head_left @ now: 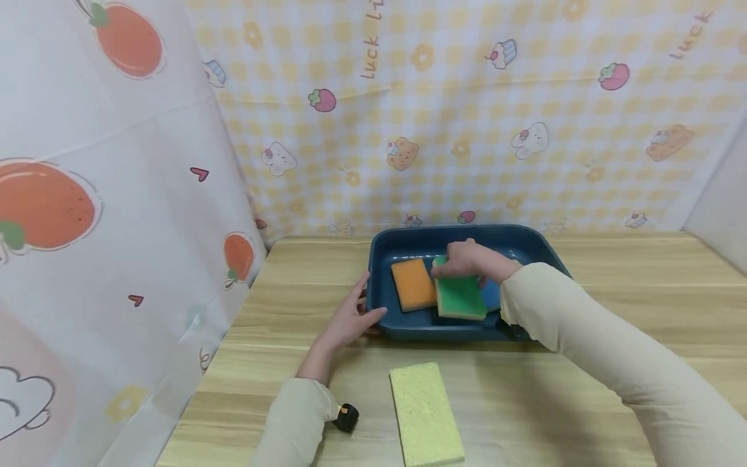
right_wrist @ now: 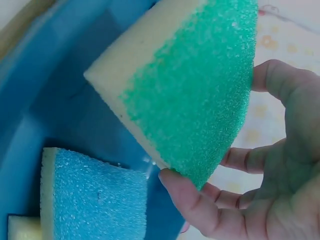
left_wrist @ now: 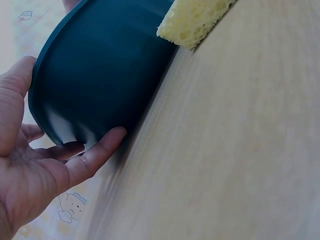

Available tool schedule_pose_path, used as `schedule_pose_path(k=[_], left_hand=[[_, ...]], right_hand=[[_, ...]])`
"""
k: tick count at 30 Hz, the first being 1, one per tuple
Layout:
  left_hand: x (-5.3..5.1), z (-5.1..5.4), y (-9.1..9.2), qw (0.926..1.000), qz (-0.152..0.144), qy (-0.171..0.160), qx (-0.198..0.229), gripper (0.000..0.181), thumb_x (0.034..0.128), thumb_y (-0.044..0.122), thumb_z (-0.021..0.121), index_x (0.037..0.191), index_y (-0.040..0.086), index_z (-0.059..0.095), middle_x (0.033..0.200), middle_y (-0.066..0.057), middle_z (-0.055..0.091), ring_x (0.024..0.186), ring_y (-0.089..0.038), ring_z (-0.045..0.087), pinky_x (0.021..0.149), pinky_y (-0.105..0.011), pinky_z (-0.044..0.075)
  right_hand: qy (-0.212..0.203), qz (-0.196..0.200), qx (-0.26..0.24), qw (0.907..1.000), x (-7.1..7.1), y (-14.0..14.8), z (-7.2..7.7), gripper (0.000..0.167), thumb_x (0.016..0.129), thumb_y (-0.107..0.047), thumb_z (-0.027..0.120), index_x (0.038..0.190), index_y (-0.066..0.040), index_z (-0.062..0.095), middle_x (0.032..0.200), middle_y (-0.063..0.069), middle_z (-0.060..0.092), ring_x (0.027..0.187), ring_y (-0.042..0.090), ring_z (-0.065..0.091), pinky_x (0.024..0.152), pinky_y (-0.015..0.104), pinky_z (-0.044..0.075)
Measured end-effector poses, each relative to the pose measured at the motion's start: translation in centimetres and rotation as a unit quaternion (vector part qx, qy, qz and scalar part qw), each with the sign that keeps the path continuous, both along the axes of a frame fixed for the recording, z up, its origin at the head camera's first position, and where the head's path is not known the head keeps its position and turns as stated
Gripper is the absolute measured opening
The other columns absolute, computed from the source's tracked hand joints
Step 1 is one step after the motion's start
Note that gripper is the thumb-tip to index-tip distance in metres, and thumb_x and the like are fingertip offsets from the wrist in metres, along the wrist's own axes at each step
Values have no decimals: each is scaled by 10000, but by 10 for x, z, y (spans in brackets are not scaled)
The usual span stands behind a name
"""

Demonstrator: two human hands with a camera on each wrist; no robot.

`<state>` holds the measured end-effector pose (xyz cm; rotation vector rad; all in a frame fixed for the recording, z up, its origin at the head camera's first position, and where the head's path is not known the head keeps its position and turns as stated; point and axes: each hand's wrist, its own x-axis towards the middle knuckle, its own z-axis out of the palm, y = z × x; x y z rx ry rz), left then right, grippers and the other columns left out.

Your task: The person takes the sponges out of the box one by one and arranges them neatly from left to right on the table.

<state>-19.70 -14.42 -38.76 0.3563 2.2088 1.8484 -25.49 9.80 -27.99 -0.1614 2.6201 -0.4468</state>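
My right hand pinches a green-and-cream sponge by its edges, thumb on one side and fingers on another. The sponge is tilted inside a dark blue basin. At the basin's left end my left hand holds the corner. In the left wrist view its thumb touches the rim, while the other fingers lie round the outer wall. An orange sponge lies in the basin left of the green one. To the right is a blue sponge, partly hidden by my right arm in the head view.
A flat yellow sponge lies on the wooden table in front of the basin. Behind stands a checked cloth, with a printed white cloth on the left. In the right wrist view, a pale corner shows beside the blue sponge.
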Motion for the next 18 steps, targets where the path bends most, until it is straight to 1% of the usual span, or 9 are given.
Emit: schedule_pose_path(k=[2, 4, 7, 9, 14, 18], left_hand=[[0, 2, 0, 10000, -15, -25, -19, 785, 860, 145, 609, 1457, 225, 106, 1429, -187, 228, 1183, -395, 404, 680, -418, 545], [4, 9, 1, 10000, -54, -29, -67, 783, 866, 123, 595, 1461, 186, 89, 1431, -204, 219, 1190, -401, 395, 695, -432, 541], [10, 20, 2, 9998, -119, -40, -126, 782, 870, 107, 583, 1461, 141, 72, 1430, -226, 212, 1191, -408, 391, 721, -450, 532], [14, 26, 3, 9997, -156, -19, -160, 779, 873, 103, 577, 1460, 120, 66, 1427, -235, 212, 1186, -411, 396, 729, -447, 531], [16, 29, 3, 9997, -169, -37, -173, 777, 875, 106, 576, 1461, 131, 66, 1429, -221, 216, 1188, -403, 398, 737, -448, 528], [13, 25, 3, 9998, -135, -50, -112, 775, 873, 97, 575, 1460, 130, 70, 1422, -222, 227, 1174, -402, 413, 730, -453, 528]], right_hand=[[4, 6, 35, 10000, 5, 1, 3, 677, 841, -426, 536, 1319, 16, 349, 1185, 268, 303, 1002, 338, 406, 528, 392, 543], [-24, 28, 85, 10000, 10, 1, 5, 700, 840, -431, 535, 1339, 15, 328, 1223, 277, 290, 1015, 340, 401, 534, 396, 543], [-12, 143, 187, 9997, 17, 1, 7, 710, 827, -438, 536, 1339, 11, 335, 1212, 266, 316, 1014, 331, 397, 525, 389, 542], [48, 237, 257, 9994, 22, 2, 8, 708, 823, -443, 537, 1334, 7, 346, 1205, 259, 337, 1017, 328, 392, 489, 370, 533], [294, 503, 459, 9972, 38, 3, 7, 679, 822, -468, 548, 1305, -16, 397, 1211, 248, 396, 1022, 330, 412, 404, 321, 497], [416, 635, 548, 9956, 51, 2, 10, 600, 810, -479, 564, 1220, -51, 472, 1149, 216, 440, 980, 315, 441, 417, 338, 505]])
